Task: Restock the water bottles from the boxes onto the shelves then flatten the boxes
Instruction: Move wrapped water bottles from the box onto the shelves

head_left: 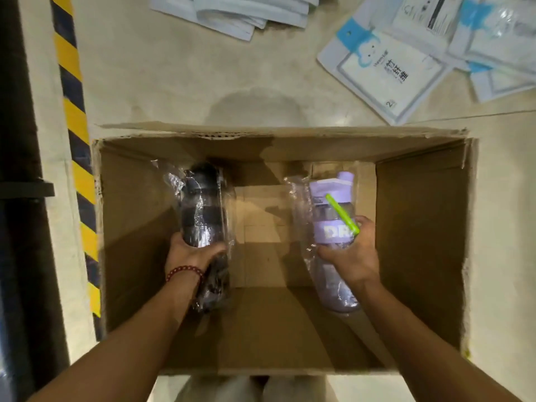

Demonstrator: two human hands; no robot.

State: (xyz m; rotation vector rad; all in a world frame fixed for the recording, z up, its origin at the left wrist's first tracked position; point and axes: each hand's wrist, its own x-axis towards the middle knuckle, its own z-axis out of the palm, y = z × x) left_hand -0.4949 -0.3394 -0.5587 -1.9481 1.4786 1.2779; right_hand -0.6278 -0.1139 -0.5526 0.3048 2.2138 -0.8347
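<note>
Bottles look light but slippery (loose plastic wrap): my left hand [193,252] grips the black bottle [203,210] low, my right hand [349,253] the purple bottle [333,216] mid-body.

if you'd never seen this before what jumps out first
Two hands reaching into an open cardboard box: the left hand grips a dark bottle in clear plastic wrap, and the right hand grips a lilac bottle with a bright green strap. Next, the yellow-and-black hazard stripe along the floor at left, and white-and-blue packets scattered top right.
</note>
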